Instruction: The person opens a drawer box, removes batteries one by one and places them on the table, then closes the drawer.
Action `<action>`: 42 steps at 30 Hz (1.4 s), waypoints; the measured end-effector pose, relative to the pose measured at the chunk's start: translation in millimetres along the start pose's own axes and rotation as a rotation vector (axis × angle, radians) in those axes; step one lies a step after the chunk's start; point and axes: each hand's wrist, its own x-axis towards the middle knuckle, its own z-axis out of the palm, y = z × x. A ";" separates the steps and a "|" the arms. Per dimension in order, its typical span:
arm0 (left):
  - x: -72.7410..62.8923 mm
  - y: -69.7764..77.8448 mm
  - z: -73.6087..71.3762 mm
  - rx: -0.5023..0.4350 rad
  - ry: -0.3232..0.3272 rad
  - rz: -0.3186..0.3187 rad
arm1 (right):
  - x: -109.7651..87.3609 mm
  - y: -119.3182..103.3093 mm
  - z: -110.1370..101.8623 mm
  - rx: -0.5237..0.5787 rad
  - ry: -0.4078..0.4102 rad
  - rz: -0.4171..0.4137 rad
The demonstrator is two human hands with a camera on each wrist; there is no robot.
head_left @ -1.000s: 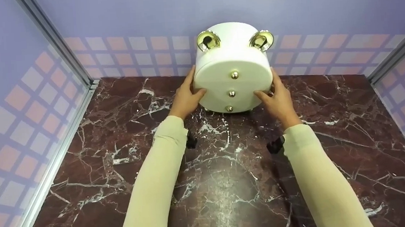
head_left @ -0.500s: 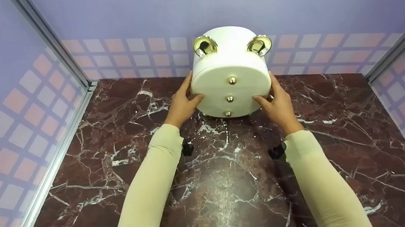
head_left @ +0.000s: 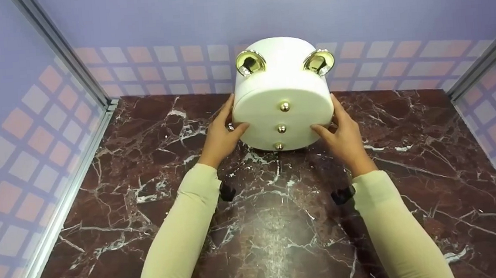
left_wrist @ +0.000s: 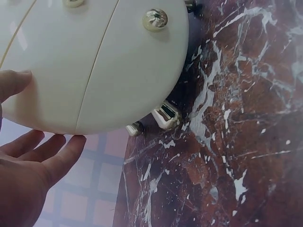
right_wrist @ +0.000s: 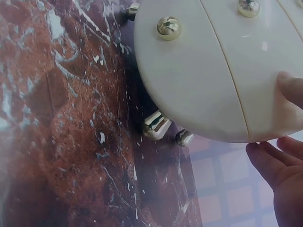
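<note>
A white, round-fronted drawer box point(head_left: 263, 111) stands in front of the back wall in the head view. Gold ear-shaped pieces point(head_left: 319, 62) stick up from its top, and gold ball knobs point(head_left: 282, 128) run down its front. My left hand point(head_left: 219, 139) holds its left side, thumb on the front face and fingers along the side. On the opposite side my right hand point(head_left: 345, 138) holds it the same way. Both wrist views show thin seams across the front and shiny gold feet point(left_wrist: 165, 116) beneath. Whether the feet touch the tabletop I cannot tell.
Dark red marble tabletop point(head_left: 272, 233) with white veins lies under the box and forearms. Purple walls with pink and white squares point(head_left: 192, 53) enclose the back and both sides. A metal rail point(head_left: 67, 204) follows the left edge.
Both hands have brought the drawer box a little toward me, away from the back wall. It sits lower in the head view, and the grip looks the same.
</note>
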 end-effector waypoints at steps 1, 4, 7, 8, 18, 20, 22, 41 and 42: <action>-1.6 0.4 -0.2 -0.002 0.002 0.003 | -1.6 -0.5 -0.4 0.002 0.000 0.001; -6.6 1.7 -0.5 0.000 0.006 0.003 | -6.2 -1.2 -1.4 0.012 0.002 -0.006; -12.2 2.7 -0.5 -0.001 0.002 -0.012 | -11.2 -2.1 -2.4 0.026 0.006 -0.020; -14.3 3.0 -0.6 0.001 0.001 -0.016 | -12.9 -2.3 -2.5 0.032 0.006 -0.025; -31.2 6.1 0.0 0.023 0.026 -0.020 | -28.4 -5.0 -4.8 0.020 0.002 -0.026; -32.7 6.3 0.2 0.025 0.030 -0.020 | -29.7 -5.5 -4.7 0.026 0.001 -0.023; -33.5 6.3 0.2 0.024 0.031 -0.019 | -30.8 -5.6 -4.5 0.022 0.004 -0.022; -33.1 3.8 -3.8 -0.032 -0.013 -0.029 | -31.9 -2.0 -1.3 0.083 0.008 -0.035; -33.0 3.9 -5.0 -0.049 -0.022 -0.025 | -32.0 -2.2 -1.4 0.083 0.008 -0.032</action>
